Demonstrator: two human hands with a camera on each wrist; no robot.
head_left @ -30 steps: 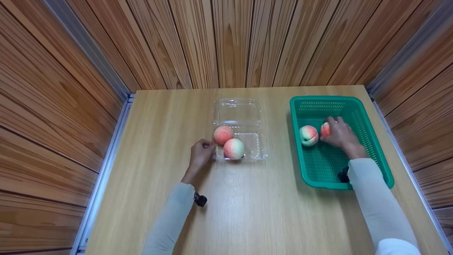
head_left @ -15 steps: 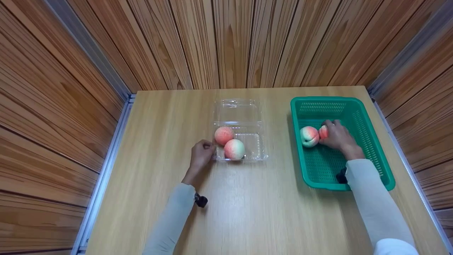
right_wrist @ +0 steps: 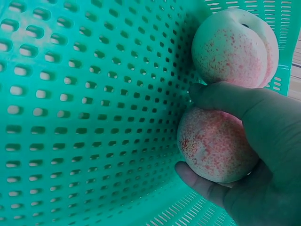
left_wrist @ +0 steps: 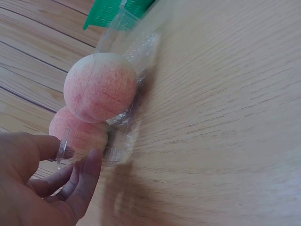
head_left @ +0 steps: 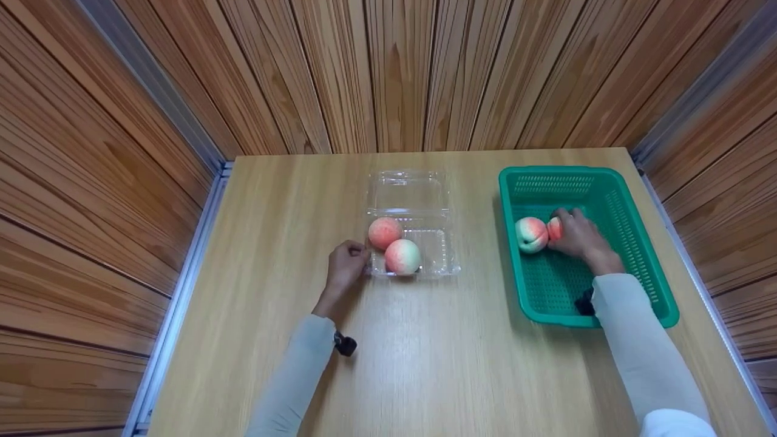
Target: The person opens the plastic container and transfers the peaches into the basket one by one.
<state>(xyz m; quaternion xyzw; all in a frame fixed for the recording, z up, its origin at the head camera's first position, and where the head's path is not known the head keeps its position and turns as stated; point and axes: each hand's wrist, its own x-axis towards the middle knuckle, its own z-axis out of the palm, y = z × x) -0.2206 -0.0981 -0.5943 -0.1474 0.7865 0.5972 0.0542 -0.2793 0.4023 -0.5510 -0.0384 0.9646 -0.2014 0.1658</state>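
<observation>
In the head view my right hand [head_left: 580, 235] is down inside the green basket [head_left: 549, 319], gripping a peach [right_wrist: 217, 146] between thumb and fingers. Another peach [head_left: 532, 235] sits against it, by the basket's left wall. At the middle of the table lies a clear plastic clamshell container [head_left: 436, 249], lid folded back. Two peaches rest in its left half, a redder peach [head_left: 385, 233] behind and a paler peach [head_left: 402, 257] in front. My left hand [head_left: 347, 264] pinches the container's left rim, thumb on one side and fingers on the other in the left wrist view.
The basket stands at the right side of the wooden table [head_left: 425, 364], its walls higher than the peaches. Wood-panelled walls [head_left: 400, 73] close off the back and both sides. A small black camera [head_left: 345, 346] sits on the left wrist.
My right hand has shifted a little left and toward me with its peach, which now meets the other peach. My left hand and the container have stayed put.
</observation>
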